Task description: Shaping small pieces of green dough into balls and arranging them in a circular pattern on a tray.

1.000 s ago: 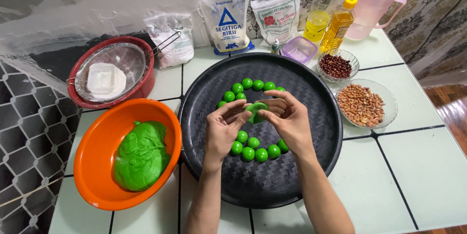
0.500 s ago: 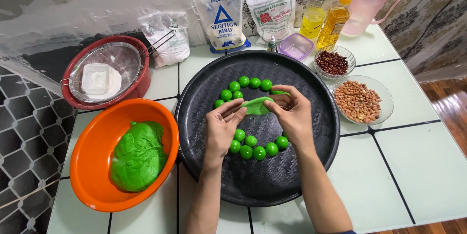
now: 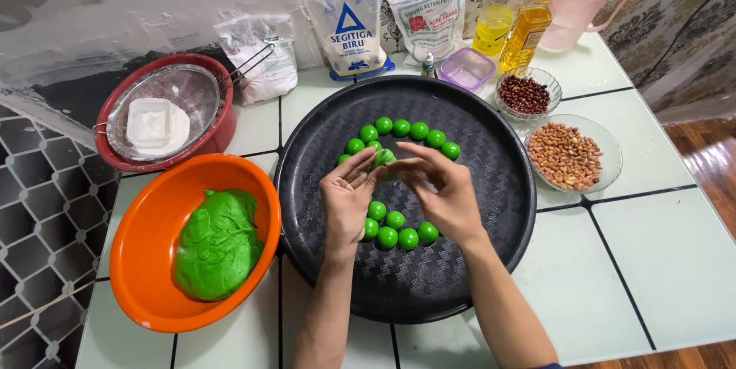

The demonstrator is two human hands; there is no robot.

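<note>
Both hands now pinch the stretched dough piece into a lump.
Left hand and right hand fingers clamp it; rounding seems underway, above the ring's twelve o'clock balls.

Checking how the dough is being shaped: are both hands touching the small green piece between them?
Touching. The head view shows the fingertips of the left hand and right hand pinching the green piece above the black tray.
</note>
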